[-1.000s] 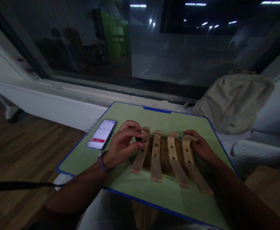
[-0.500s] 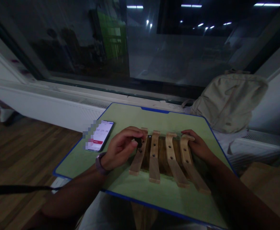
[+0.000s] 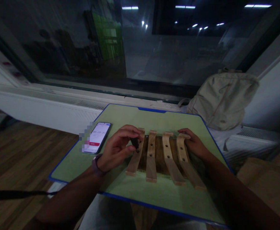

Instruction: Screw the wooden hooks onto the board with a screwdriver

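Several bent wooden strips (image 3: 151, 166), each with two holes, lie side by side across a dark brown sheet (image 3: 159, 156). My left hand (image 3: 117, 145) pinches a small black tool (image 3: 135, 143) between thumb and fingers; its exact kind is too dark to make out. Its tip points down at the lower hole of the leftmost strip (image 3: 133, 164). On the other side, my right hand (image 3: 194, 143) grips the curved upper end of the rightmost strip (image 3: 194, 174), some of its fingers hidden behind that end.
The strips lie on a green tabletop (image 3: 121, 115) with a blue edge. A phone (image 3: 97, 137) showing a timer lies on its left part. Behind stand a radiator (image 3: 65, 115) and a dark window (image 3: 140, 57). A beige backpack (image 3: 223, 99) and a cardboard box (image 3: 261, 182) are at the right.
The black tool has tilted downward, its tip now at the lower hole of the leftmost strip. My right hand stays at the rightmost strip. The whole view has shifted slightly.
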### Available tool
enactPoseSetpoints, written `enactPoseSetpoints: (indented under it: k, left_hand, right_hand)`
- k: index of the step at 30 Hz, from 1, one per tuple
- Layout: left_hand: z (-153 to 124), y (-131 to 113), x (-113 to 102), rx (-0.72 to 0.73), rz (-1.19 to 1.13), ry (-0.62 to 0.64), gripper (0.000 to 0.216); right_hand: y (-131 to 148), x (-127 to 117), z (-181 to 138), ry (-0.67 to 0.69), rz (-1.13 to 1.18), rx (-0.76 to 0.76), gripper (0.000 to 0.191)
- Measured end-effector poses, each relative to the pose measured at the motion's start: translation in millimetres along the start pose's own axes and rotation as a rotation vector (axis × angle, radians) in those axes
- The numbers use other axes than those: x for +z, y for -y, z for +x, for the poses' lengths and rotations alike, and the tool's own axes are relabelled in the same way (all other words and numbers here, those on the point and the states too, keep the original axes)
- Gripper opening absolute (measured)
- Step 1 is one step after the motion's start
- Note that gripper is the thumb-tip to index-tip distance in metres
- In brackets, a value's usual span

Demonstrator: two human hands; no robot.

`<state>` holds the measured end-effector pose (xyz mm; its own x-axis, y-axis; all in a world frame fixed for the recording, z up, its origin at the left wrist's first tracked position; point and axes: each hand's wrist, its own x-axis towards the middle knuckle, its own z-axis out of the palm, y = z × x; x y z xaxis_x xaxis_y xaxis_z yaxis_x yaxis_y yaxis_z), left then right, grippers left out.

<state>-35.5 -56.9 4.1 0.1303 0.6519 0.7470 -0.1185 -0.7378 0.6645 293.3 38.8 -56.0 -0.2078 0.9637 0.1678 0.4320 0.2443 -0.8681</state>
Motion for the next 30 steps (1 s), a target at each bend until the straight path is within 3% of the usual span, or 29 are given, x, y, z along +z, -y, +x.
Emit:
enactPoseSetpoints:
  k: [4,10,14,17,20,24,27,30]
  left_hand:
    - [0,5,-6,0.033,0.125,-0.113,0.029]
    - [-8,1,-1,-0.111,0.013,-0.074,0.034]
    - [-2,-2,1,0.005,-0.021,0.013,0.025]
    - [1,2,-3,0.052,0.038,-0.072,0.031]
    - [-3,4,-6,-0.016,0.064,-0.143,0.027]
    - [-8,0,-2,-0.112,0.043,-0.078,0.028]
    - [-4,-2,0,-0.022,0.050,-0.007,0.025]
    - [-2,0,-4,0.045,0.126,-0.049,0.027]
  right_hand:
    - [2,0,-2,0.016,0.005,0.015,0.024]
    - [1,-1,-1,0.008,-0.011,-0.007,0.027]
    - [-4,-1,2,0.008,-0.017,-0.015,0.029]
    - [-7,-1,3,0.003,-0.013,-0.036,0.026]
    - [-8,0,3,0.008,-0.003,-0.052,0.024]
    - [-9,0,3,-0.008,0.010,-0.049,0.029]
    - [-8,0,3,-0.005,0.022,-0.042,0.030]
    - [-7,0,2,0.018,0.031,-0.036,0.030]
